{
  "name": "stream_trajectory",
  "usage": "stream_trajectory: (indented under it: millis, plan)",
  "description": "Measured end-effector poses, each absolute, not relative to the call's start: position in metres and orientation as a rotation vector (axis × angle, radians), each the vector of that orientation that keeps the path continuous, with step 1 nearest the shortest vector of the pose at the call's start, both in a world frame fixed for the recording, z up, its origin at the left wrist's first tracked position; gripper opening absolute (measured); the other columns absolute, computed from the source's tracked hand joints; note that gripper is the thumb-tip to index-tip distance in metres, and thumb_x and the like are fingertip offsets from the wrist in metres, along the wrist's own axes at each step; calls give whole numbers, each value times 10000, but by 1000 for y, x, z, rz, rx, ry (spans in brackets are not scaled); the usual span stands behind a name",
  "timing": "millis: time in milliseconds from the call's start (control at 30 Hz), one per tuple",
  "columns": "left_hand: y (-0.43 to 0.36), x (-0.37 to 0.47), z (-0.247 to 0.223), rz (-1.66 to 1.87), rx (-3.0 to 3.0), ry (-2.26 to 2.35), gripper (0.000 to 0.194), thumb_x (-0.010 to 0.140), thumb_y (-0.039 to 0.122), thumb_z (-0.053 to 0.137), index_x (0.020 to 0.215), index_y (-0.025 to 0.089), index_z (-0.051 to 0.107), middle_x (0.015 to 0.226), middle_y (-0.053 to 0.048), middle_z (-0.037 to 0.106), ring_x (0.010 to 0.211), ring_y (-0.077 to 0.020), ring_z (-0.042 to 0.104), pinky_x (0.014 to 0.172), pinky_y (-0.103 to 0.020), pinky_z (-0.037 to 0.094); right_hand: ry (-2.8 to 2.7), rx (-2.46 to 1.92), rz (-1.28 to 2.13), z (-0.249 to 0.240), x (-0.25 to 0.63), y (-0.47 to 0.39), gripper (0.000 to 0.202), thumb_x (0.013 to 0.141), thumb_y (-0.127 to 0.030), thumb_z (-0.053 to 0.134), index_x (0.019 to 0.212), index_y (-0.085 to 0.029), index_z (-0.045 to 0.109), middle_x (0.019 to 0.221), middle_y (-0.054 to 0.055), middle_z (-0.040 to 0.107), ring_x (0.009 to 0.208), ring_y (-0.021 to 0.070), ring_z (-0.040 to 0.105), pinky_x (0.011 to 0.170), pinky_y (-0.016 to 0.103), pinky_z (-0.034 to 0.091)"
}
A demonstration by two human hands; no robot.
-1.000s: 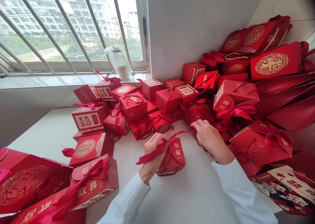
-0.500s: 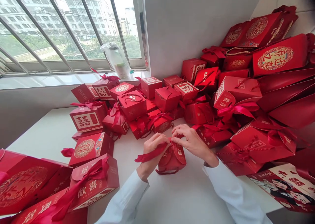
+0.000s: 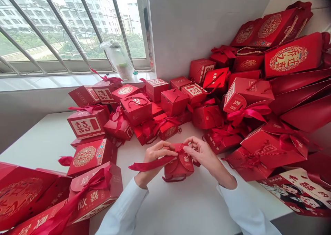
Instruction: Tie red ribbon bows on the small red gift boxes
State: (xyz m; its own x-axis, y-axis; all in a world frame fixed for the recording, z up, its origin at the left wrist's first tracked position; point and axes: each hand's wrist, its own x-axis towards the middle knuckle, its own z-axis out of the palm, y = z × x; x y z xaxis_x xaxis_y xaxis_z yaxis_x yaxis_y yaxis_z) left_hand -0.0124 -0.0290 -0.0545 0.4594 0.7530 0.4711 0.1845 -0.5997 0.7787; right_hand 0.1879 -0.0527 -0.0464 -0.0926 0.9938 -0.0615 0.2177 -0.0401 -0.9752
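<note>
My left fingers [image 3: 159, 154] are pressed together on the ribbon [image 3: 152, 163] at the top of the small box [image 3: 179, 169], thumb against fingertips, and a loose length of it trails left across the back of my wrist. My right fingers [image 3: 195, 149] are bent in at the box's upper right, tips close together by the knot; I can't tell whether they pinch any ribbon. The box stands on the near half of the tabletop [image 3: 178, 207], about midway between left and right, with its cord handle [image 3: 175, 180] hanging on the near side. Just beyond my hands, a heap of red boxes [image 3: 174, 102] runs along the far edge, some stacked, many with bows. At the near left lies a box with a bow [image 3: 97, 190], beside a big red bag [image 3: 24, 197]. To the right, more boxes and bags are piled up, with a picture bag [image 3: 297, 193] at the near right. Far left, a clear plastic bag with a cup [image 3: 121, 62] stands on the windowsill [image 3: 51, 82] by the barred window.
</note>
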Motion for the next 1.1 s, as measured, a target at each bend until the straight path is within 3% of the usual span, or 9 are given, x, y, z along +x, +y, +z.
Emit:
stream_trajectory:
  millis: [233,467,1100]
  plan:
    - [-26,-22,-57,1096,2020,737,116,794,184,672,848,210,771,928,-84,627,854,-176,630,754,-292,528,-1446,-1500,957,-39,177,-58,175,780,-277,563,942,-210,565,683,-35,607,611,132,547,594,240,407]
    - [-21,-31,-61,1052,1924,800,82,779,226,691,795,185,761,929,-91,641,868,-193,636,773,-315,523,-1474,-1589,705,-50,170,-58,236,736,-219,504,970,-209,533,622,-53,533,596,144,557,587,241,413]
    - [-21,-34,-57,974,1842,809,139,784,217,642,663,150,652,948,-94,620,895,-196,612,773,-312,494,-1294,-1550,754,-66,180,-59,262,747,-232,519,1005,-209,478,620,-72,493,520,118,487,550,232,396]
